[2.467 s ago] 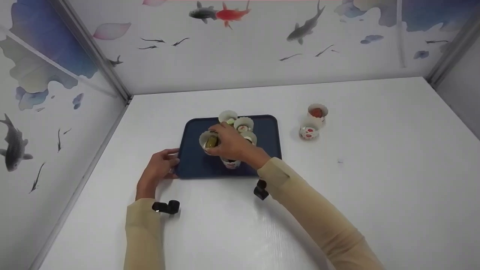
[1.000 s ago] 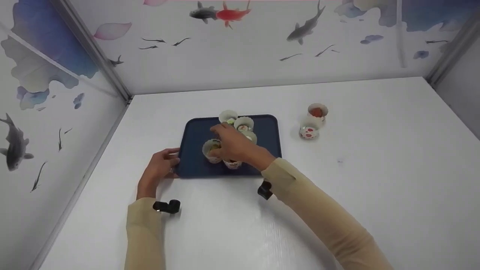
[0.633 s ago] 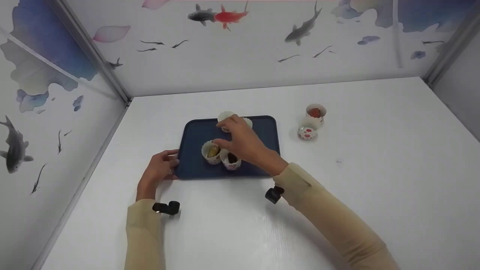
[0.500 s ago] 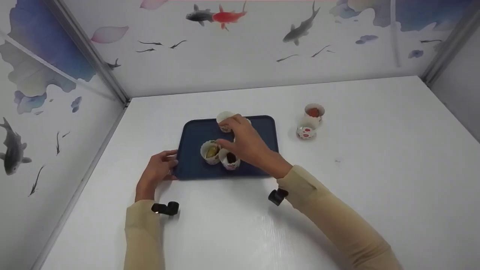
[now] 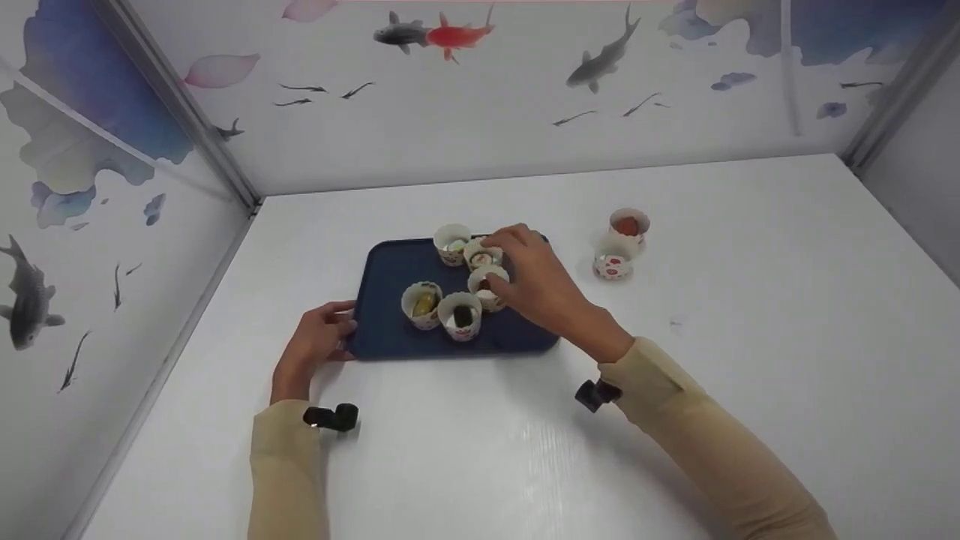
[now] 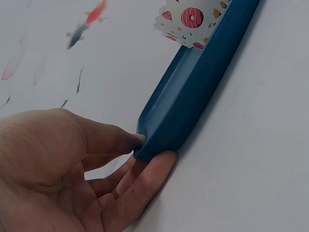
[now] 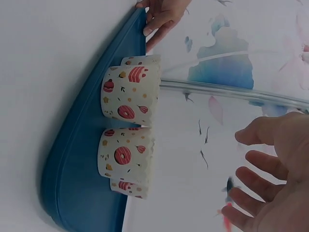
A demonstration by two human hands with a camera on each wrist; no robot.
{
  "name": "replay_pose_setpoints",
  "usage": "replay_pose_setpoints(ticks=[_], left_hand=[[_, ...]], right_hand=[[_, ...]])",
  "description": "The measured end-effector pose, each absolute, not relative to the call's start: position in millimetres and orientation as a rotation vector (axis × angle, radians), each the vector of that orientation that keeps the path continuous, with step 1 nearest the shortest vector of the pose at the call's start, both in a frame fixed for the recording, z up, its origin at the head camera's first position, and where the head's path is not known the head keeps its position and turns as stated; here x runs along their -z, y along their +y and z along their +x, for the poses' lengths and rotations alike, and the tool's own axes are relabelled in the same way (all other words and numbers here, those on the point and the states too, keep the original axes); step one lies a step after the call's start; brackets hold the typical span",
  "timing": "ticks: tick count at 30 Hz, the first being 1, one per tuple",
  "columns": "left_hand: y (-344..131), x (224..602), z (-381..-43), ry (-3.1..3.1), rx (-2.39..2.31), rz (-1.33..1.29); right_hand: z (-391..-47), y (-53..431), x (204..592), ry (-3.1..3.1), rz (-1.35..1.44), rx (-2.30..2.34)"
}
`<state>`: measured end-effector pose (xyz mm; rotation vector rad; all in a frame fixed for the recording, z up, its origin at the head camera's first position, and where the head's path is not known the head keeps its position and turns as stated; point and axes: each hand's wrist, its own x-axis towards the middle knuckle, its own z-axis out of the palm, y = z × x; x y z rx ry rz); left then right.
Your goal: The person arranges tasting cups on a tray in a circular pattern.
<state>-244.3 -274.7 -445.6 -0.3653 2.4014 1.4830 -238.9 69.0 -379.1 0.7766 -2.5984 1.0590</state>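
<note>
The left hand pinches the left edge of the blue tray, which bears five paper cups. The right hand, released, hovers above the tray's right part; farther right, two other cups stand on the counter.

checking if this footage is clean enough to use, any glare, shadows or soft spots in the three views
Head view: pale glare on the white table, a soft shadow beside the right sleeve; left wrist view: dimmer, with the red fish print softer than the patterned paper cup; right wrist view: also dim, a soft shadow along the blue tray.
</note>
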Motion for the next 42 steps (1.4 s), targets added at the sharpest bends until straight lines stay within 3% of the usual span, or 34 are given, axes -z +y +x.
replay_pose_setpoints(ticks=[14,42], left_hand=[[-274,444,-243,2.427,-1.445,-0.374],[-271,444,-245,2.424,-1.437,-0.365]], right_hand=[[-246,116,397,-2.495,0.632,-0.966],[-273,175,409,-2.579,0.199,-1.228]])
